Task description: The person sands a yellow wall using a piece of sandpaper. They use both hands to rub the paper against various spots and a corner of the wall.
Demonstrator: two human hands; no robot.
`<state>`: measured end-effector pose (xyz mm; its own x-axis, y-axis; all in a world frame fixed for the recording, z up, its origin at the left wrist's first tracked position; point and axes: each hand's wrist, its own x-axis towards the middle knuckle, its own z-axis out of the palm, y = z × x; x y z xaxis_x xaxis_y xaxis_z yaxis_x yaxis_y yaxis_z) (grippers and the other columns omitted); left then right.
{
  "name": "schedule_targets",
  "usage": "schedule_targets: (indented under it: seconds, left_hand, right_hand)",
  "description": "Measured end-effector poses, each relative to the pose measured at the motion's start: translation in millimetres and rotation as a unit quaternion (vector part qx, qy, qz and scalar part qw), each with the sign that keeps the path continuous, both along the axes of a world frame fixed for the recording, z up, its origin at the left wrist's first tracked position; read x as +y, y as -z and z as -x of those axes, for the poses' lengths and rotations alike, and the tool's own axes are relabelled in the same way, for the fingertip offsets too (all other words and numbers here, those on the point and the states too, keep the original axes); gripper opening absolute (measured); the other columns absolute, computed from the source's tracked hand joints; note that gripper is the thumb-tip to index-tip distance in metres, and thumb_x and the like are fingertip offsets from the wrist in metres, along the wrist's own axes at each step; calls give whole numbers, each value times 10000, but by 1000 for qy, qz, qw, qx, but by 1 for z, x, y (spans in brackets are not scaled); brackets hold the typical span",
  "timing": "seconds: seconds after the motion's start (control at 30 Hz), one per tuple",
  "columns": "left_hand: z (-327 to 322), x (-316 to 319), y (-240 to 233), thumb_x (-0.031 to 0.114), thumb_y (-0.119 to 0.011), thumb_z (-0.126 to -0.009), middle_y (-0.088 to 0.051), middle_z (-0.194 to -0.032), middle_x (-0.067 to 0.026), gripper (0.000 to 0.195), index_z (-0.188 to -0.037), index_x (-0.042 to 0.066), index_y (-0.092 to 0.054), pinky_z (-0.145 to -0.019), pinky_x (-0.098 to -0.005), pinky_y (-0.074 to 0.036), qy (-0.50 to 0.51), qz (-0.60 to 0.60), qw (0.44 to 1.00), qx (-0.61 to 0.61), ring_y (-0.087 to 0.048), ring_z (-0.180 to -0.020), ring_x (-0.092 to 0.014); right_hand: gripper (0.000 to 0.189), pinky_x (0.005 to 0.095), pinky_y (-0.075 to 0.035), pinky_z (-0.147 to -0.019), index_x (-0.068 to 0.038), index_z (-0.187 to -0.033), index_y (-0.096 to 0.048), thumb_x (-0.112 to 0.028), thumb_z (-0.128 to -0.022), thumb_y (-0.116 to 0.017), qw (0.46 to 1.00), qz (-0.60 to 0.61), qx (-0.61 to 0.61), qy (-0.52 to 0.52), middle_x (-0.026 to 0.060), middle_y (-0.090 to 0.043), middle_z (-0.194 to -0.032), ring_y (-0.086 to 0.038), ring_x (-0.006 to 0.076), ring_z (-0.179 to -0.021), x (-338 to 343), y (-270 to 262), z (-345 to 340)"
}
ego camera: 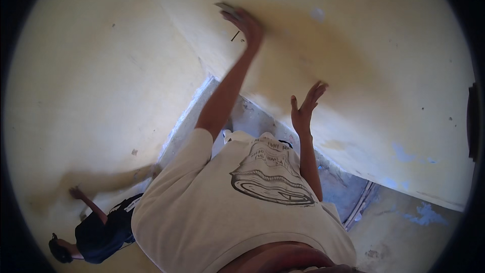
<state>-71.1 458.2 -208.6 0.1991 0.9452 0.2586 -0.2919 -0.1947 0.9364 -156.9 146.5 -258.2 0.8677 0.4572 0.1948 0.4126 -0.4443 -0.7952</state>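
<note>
My left hand (248,26) is raised high against the cream-painted wall (363,41), blurred by motion. Between its fingers is a thin, flat, greyish piece (229,9); its exact kind is not clear. Just below that hand, a dark nail (235,36) sticks out of the wall. Lower and to the right, my right hand (305,110) is held up with thumb and fingers apart and nothing in it. Whether its fingertips touch the wall I cannot tell. My white printed T-shirt (265,182) hides much of the floor below me.
Another person (102,231) in dark clothes and a cap reaches a hand (77,192) towards the left-hand wall (94,83). Wall corner and floor meet in front of me. Long thin poles or pipes (359,204) lie at lower right. A dark object (473,121) stands at the right rim.
</note>
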Motion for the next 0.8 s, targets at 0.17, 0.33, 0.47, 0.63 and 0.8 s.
schedule_targets:
  seconds: [0.17, 0.33, 0.47, 0.63, 0.8]
  left_hand:
    - [4, 13, -9, 598, -283, -1052, 113, -1664, -219, 884, -1582, -8, 81, -1253, -446, -12, -48, 49, 998, -12, 66, -1552, -323]
    - [16, -78, -5, 603, -306, -1048, 136, -1662, -215, 898, -1584, 15, 111, -1243, -459, -26, 77, -2, 990, 121, 52, -1551, -350]
    - [17, -8, -49, 619, -299, -1043, 148, -1656, -228, 903, -1587, 28, 114, -1238, -495, -18, 13, 176, 984, 25, 66, -1549, -353]
    - [4, -57, 11, 600, -263, -1053, 162, -1650, -238, 888, -1573, 0, 135, -1236, -517, 4, 48, -12, 997, 64, 91, -1547, -347]
    - [22, -7, 15, 580, -248, -1061, 214, -1640, -227, 879, -1556, 8, 199, -1246, -455, -5, 29, -28, 998, 44, 110, -1544, -350]
  right_hand:
    - [972, 723, -76, -1137, -137, -1613, 96, -382, -991, -610, 1000, -21, 0, -8, 196, 219, -1653, 183, 416, -1521, 2, -3, 2]
    - [927, 728, -69, -1136, -108, -1612, 88, -376, -1004, -558, 1000, -2, -8, 20, 242, 173, -1651, 163, 432, -1522, 6, 6, -1]
    - [958, 720, -70, -1139, -147, -1619, 70, -321, -984, -625, 1000, 16, 6, 4, 195, 205, -1657, 175, 409, -1525, -2, 5, -3]
    - [927, 725, -58, -1137, -151, -1622, 61, -309, -990, -600, 1000, -7, 4, 12, 213, 183, -1658, 161, 419, -1526, 4, 6, 0]
    - [916, 737, -57, -1132, -137, -1621, 62, -288, -989, -586, 1000, 4, -3, -5, 227, 161, -1659, 133, 431, -1530, 5, -6, 10]
